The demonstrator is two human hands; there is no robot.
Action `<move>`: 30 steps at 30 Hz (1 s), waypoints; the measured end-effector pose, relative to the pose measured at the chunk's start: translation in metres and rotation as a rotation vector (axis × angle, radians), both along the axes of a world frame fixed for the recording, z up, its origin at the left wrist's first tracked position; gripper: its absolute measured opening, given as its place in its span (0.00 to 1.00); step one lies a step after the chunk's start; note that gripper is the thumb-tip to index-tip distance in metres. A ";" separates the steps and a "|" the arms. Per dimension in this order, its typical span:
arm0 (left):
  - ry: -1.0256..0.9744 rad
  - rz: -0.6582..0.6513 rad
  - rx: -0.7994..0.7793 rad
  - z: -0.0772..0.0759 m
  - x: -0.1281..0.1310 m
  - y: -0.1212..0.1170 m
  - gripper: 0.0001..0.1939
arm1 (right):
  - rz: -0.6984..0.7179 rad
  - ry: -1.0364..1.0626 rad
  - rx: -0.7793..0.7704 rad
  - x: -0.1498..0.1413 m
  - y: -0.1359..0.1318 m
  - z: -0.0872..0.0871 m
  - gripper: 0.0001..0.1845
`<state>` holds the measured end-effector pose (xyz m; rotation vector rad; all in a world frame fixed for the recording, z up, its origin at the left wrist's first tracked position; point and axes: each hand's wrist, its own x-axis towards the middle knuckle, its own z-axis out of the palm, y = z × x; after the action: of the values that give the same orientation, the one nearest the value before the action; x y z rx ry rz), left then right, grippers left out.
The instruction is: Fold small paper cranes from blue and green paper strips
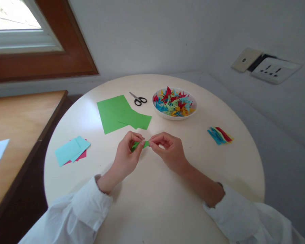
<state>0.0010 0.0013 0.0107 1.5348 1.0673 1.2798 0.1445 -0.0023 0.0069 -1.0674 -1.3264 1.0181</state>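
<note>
Between my two hands is a small folded piece of green paper [146,144], held just above the middle of the round table. My left hand [129,149] pinches its left part between thumb and forefinger, and the fingers cover some of it. On the other side, my right hand [169,147] grips the right end with thumb and fingertips. Just beyond my hands lie larger green paper sheets [114,113], partly overlapping. Black-handled scissors [138,99] rest behind them, blades pointing up and left.
A white bowl [175,117] full of colourful folded paper cranes stands at the back. Folded paper strips [220,135] lie at the right. Light blue paper pieces [71,149] overlap red ones at the left of the white round table [147,210]. A wooden table [22,118] stands farther left.
</note>
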 end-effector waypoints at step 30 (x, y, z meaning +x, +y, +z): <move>-0.053 0.030 -0.008 -0.002 0.000 0.001 0.11 | 0.025 0.073 -0.028 0.003 0.002 -0.001 0.12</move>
<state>0.0012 0.0026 0.0089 1.4752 1.0639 1.3281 0.1473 0.0001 0.0063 -1.0272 -1.2724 1.0874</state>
